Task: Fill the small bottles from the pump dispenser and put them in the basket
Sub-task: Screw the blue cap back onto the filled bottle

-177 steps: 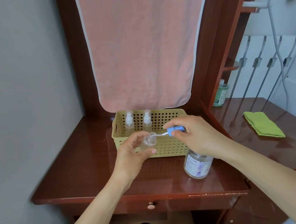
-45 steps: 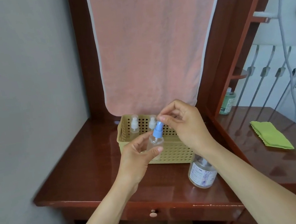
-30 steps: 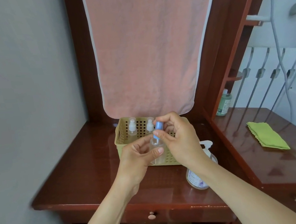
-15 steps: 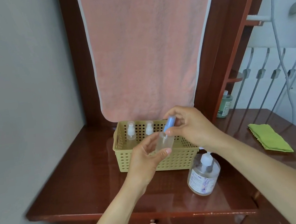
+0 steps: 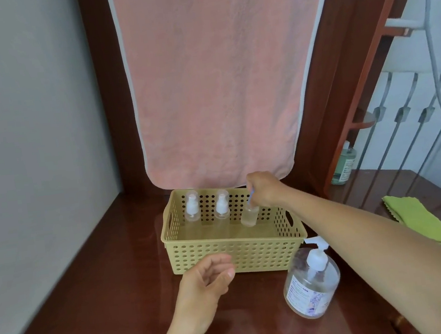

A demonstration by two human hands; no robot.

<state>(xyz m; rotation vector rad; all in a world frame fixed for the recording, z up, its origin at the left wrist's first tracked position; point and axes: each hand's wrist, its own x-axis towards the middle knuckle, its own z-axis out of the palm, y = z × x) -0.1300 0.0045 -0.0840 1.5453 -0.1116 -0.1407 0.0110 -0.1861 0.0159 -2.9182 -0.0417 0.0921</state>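
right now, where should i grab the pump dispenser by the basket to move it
The pump dispenser stands upright, wide and round in the body, with the basket close on its far left; so probably grip the narrow neck under the pump head, from above on the near side.

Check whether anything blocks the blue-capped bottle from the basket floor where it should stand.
Nothing visible does. The right hand holds the blue-capped bottle by its cap inside the basket, right of the two white-capped bottles and apart from them.
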